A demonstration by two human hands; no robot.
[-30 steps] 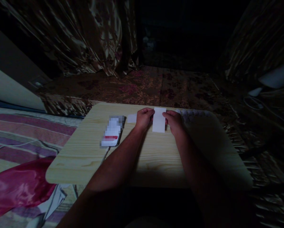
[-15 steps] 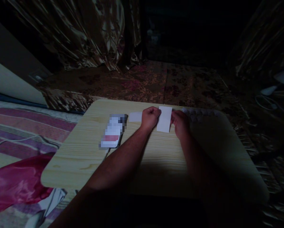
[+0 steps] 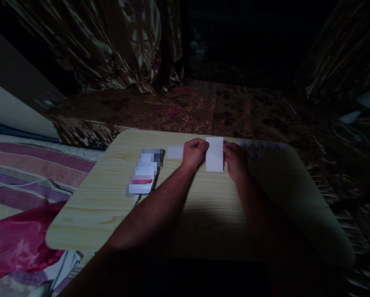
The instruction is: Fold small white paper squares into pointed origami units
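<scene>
A white rectangular piece of paper (image 3: 214, 154) is held upright over the far part of the wooden table (image 3: 110, 165). My left hand (image 3: 194, 155) pinches its left edge, thumb toward the paper. On the opposite edge, my right hand (image 3: 236, 160) grips it with closed fingers. Another white sheet (image 3: 174, 152) lies flat on the table just left of my left hand, partly covered by it. Beyond my right hand sit several small pale folded-looking pieces (image 3: 263, 147) in rows, too dim to make out exactly.
A phone (image 3: 145, 171) with a lit, blurred screen and a cable lies left of my left forearm. At left is a striped bed (image 3: 24, 165) with a shiny pink cloth (image 3: 20, 237). A patterned cloth-covered ledge (image 3: 200, 107) and curtains (image 3: 135, 45) stand behind the table.
The paper has turned slightly to stand straighter, still between both hands. The view has shifted a little; the phone and the other things stay in place.
</scene>
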